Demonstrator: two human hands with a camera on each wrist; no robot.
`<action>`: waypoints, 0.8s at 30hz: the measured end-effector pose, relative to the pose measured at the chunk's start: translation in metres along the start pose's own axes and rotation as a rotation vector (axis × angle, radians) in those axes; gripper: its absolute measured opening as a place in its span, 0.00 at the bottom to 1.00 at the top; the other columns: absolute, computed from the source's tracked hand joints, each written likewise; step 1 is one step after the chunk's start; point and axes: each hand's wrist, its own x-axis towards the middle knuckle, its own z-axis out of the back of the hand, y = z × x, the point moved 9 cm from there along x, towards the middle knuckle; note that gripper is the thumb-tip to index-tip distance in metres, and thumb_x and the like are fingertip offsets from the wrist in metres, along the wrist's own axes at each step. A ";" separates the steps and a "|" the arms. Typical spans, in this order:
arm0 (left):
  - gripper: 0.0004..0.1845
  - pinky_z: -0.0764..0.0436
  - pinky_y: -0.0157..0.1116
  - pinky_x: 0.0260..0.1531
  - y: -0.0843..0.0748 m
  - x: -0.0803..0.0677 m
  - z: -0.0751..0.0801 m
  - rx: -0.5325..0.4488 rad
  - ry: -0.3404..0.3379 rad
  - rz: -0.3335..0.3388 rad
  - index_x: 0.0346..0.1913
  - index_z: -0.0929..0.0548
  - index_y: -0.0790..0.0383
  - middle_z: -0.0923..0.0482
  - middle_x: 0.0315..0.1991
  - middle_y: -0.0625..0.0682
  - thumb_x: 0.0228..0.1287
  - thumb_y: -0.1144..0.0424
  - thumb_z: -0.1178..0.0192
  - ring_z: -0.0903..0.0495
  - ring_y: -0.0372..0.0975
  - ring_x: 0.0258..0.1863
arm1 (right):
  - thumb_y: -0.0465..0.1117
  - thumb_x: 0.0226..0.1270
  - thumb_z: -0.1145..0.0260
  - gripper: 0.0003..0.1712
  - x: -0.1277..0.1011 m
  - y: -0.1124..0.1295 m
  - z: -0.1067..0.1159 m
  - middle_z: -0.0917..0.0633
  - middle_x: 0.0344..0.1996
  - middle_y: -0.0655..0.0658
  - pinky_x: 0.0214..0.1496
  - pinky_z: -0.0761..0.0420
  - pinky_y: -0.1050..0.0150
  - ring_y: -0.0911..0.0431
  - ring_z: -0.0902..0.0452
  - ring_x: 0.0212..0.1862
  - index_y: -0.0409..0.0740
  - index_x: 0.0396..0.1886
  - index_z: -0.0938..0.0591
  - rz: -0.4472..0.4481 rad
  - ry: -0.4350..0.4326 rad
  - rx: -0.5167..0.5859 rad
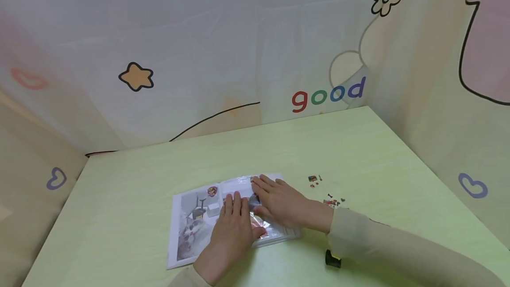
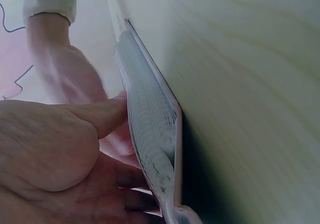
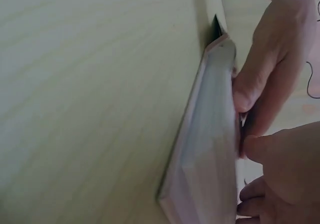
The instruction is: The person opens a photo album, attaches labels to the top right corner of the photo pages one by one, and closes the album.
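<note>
I am leaning over the pale green table (image 1: 358,154), which is filling most of my head view, and near its middle, towards six o'clock, an open sticker book (image 1: 191,220) with a cat picture on its left page is lying flat. My left hand (image 1: 233,227) is coming in from six o'clock and pressing palm down on the book's centre fold, fingers straight and together, gripping nothing. My right hand (image 1: 279,205) is reaching in from four o'clock, also flat with extended fingers, and is lying on the glossy right page just beside the left hand, their fingertips nearly touching. At three o'clock from the book, a scatter of small stickers (image 1: 328,191) is lying loose on the table, well apart from both hands. At five o'clock, beside my right sleeve (image 1: 358,238), a small dark object (image 1: 333,259) is sitting; I cannot tell what it is.
</note>
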 end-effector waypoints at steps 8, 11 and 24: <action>0.46 0.34 0.55 0.71 0.000 0.000 -0.003 0.003 -0.014 0.007 0.71 0.31 0.79 0.37 0.73 0.75 0.69 0.40 0.37 0.39 0.64 0.74 | 0.65 0.80 0.50 0.45 0.008 -0.008 -0.007 0.43 0.81 0.42 0.78 0.44 0.40 0.47 0.52 0.82 0.39 0.82 0.41 -0.063 0.068 -0.060; 0.45 0.34 0.55 0.71 0.000 0.000 -0.002 0.001 -0.028 0.007 0.70 0.31 0.79 0.37 0.73 0.75 0.69 0.40 0.37 0.38 0.64 0.74 | 0.67 0.80 0.51 0.47 0.015 -0.015 -0.008 0.45 0.82 0.42 0.79 0.46 0.39 0.47 0.53 0.82 0.39 0.82 0.42 -0.097 0.077 -0.069; 0.45 0.33 0.55 0.71 0.000 -0.001 0.000 0.022 -0.041 -0.011 0.70 0.30 0.79 0.36 0.72 0.75 0.70 0.40 0.38 0.37 0.65 0.73 | 0.64 0.82 0.51 0.45 0.018 -0.008 -0.007 0.48 0.82 0.38 0.79 0.47 0.40 0.44 0.57 0.83 0.35 0.82 0.43 -0.068 0.006 -0.070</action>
